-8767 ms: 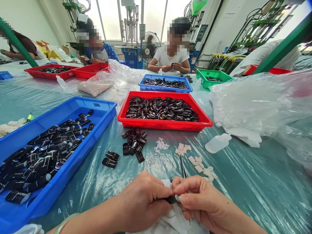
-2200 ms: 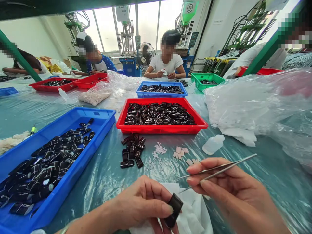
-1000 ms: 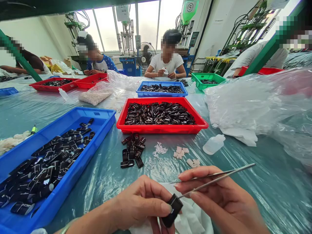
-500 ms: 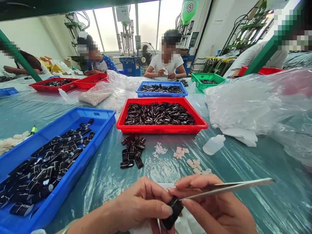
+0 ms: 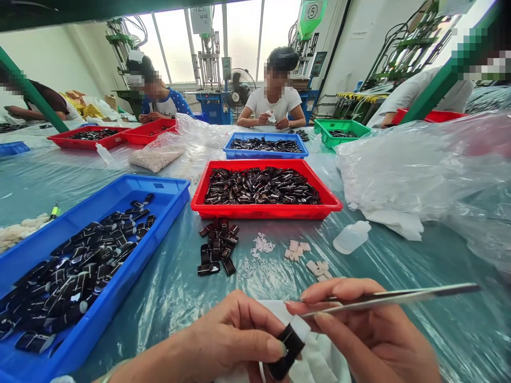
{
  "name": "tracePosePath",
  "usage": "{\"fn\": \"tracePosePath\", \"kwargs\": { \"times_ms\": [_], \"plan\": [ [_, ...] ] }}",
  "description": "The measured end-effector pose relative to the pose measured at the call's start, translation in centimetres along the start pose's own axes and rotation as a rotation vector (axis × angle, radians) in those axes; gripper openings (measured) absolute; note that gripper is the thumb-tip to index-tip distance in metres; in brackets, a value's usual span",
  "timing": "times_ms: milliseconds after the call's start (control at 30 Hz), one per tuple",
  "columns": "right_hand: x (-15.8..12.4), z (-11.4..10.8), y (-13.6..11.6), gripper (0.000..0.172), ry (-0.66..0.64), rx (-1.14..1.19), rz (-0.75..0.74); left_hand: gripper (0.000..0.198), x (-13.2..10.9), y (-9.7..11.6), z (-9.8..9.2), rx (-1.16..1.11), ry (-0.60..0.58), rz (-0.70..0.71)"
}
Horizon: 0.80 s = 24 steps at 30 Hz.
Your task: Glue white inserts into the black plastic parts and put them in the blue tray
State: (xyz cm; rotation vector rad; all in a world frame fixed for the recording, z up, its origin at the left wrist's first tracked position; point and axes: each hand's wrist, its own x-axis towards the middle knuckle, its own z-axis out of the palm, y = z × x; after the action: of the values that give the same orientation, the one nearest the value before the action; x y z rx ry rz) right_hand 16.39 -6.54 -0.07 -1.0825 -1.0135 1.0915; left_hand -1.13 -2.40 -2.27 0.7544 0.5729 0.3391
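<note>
My left hand (image 5: 227,340) pinches a small black plastic part (image 5: 286,351) at the bottom middle, its open end tilted up to the right. My right hand (image 5: 367,330) grips metal tweezers (image 5: 395,296), whose tips hold a small white piece (image 5: 300,325) at the mouth of the black part. A white cloth (image 5: 319,361) lies under both hands. Ahead on the plastic-covered table lie a small pile of black parts (image 5: 217,244) and loose white pieces (image 5: 297,250).
A blue tray (image 5: 159,183) of black parts sits at left, a red tray (image 5: 263,211) of them in the middle. A small white bottle (image 5: 351,238) lies right of centre, bulky clear plastic bags (image 5: 419,165) beyond it. Other people work at trays across the table.
The tweezers have come down from above the black part to its open end, now with a white piece at the tips. My left hand has kept hold of the black part.
</note>
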Motion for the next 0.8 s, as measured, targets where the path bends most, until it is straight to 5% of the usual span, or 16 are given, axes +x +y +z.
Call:
{"fn": "tracePosePath", "kwargs": {
  "times_ms": [200, 467, 700, 800],
  "plan": [
    [1.4, -1.4, 0.1, 0.014, -0.071, -0.032, 0.033, 0.03, -0.1, 0.4, 0.2, 0.015, 0.001, 0.018],
    [0.7, -0.4, -0.1, 0.012, -0.137, -0.016, 0.124, 0.025, -0.2, 0.5, 0.4, -0.007, -0.046, 0.117],
    [1.4, -1.8, -0.8, 0.013, -0.254, -0.207, 0.097, 0.032, -0.3, 0.6, 0.6, 0.024, -0.026, 0.06],
    [2.1, -2.5, -1.0, 0.018, -0.182, -0.324, 0.051, 0.032, -0.2, 0.6, 0.6, 0.037, -0.006, 0.055]
  ]
}}
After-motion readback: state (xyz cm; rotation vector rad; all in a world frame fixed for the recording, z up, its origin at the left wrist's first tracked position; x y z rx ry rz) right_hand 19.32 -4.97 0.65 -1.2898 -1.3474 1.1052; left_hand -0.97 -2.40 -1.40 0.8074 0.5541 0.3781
